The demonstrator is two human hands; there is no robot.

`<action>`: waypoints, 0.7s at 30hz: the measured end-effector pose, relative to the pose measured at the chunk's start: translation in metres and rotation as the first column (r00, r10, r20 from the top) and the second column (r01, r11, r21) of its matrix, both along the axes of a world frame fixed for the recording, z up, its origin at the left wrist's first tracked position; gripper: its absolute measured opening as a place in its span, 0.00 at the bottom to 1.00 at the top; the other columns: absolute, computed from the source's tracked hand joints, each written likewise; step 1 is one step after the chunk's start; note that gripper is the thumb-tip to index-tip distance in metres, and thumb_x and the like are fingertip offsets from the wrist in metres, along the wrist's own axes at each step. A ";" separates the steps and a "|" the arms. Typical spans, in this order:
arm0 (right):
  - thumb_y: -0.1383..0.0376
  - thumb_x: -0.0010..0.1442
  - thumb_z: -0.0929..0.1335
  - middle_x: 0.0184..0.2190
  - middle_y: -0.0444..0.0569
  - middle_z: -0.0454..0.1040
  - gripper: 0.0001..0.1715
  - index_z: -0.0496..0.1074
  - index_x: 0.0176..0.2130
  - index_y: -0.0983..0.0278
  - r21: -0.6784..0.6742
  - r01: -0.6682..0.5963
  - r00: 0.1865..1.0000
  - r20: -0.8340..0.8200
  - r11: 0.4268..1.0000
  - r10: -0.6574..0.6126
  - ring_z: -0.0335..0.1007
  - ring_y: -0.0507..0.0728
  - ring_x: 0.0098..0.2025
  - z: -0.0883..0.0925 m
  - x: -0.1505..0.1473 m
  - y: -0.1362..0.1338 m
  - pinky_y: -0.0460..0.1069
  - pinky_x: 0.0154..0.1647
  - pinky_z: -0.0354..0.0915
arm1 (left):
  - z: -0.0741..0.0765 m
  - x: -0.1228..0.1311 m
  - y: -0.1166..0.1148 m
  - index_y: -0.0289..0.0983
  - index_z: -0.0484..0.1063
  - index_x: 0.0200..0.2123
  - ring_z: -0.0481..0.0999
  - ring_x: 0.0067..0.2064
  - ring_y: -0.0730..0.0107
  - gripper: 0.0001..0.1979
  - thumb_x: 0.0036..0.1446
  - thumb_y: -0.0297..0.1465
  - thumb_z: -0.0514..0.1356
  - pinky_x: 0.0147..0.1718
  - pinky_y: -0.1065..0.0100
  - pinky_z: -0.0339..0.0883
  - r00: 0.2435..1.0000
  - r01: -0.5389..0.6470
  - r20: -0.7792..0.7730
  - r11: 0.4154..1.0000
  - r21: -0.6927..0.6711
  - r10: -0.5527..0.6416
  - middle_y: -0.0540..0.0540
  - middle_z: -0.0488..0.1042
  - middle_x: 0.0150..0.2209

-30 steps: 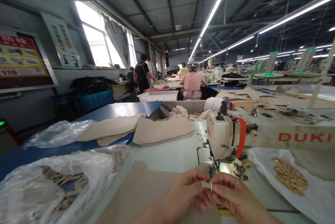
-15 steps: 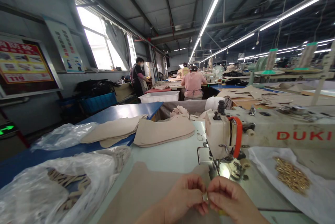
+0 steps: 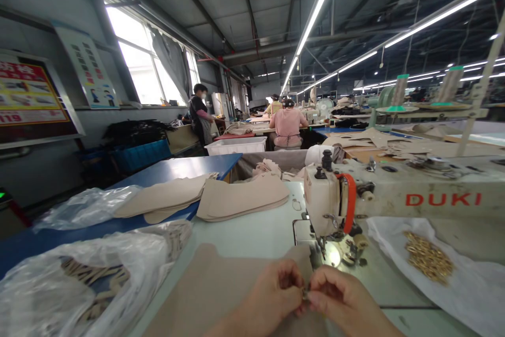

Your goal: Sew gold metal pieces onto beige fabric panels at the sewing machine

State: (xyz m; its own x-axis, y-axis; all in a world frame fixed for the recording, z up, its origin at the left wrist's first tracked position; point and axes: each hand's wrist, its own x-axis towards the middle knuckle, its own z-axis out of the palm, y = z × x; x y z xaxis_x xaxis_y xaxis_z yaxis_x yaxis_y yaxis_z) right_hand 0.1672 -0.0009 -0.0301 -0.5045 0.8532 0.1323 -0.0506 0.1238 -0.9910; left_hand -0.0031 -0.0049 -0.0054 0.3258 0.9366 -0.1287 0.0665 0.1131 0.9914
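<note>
Centrally, left hand point(image 3: 276, 295) and right hand point(image 3: 340, 296): both are pinching narrowly, fingertips nearly meeting, and are holding one small piece point(image 3: 304, 293), mostly hidden, exact shape impossible to tell. Piece is hovering near the right edge of a flat beige panel point(image 3: 213, 287). Sewing machine point(image 3: 324, 205): needle end is standing just beyond the fingertips, leaving a narrow gap. Panel: far edge is bordering a strip of pale tabletop point(image 3: 246, 242), which is running back to a stack of beige pieces point(image 3: 244, 197). Plastic bag point(image 3: 148, 253): is lying open, well left, with strips point(image 3: 94, 275) showing. White sheet point(image 3: 389, 229): is spreading rightward, bearing gold-coloured fittings point(image 3: 428, 257), well apart from the right hand.
</note>
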 end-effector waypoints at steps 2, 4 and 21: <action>0.59 0.55 0.68 0.24 0.44 0.69 0.12 0.66 0.26 0.63 0.048 0.040 0.998 0.038 0.998 -0.041 0.62 0.53 0.27 0.004 0.002 -0.001 0.46 0.29 0.56 | -0.003 -0.001 0.002 0.36 0.65 0.22 0.67 0.22 0.73 0.05 0.37 0.24 0.59 0.24 0.71 0.60 1.000 -0.017 0.002 0.999 0.047 0.017 0.52 0.68 0.20; 0.61 0.55 0.68 0.23 0.44 0.68 0.11 0.66 0.25 0.63 0.101 0.087 0.993 0.075 0.991 -0.094 0.61 0.52 0.26 0.006 0.001 -0.001 0.46 0.28 0.55 | -0.006 -0.002 0.004 0.35 0.65 0.21 0.67 0.24 0.74 0.05 0.37 0.23 0.59 0.24 0.72 0.58 0.999 -0.045 -0.012 0.992 0.121 0.047 0.52 0.69 0.21; 0.70 0.49 0.65 0.22 0.42 0.67 0.06 0.65 0.22 0.64 0.201 0.298 0.937 0.124 0.933 -0.326 0.60 0.51 0.25 0.012 -0.007 -0.003 0.45 0.26 0.56 | 0.008 -0.001 0.002 0.35 0.67 0.23 0.69 0.26 0.74 0.12 0.38 0.29 0.68 0.28 0.72 0.61 0.993 -0.086 0.079 0.995 0.039 0.083 0.53 0.71 0.22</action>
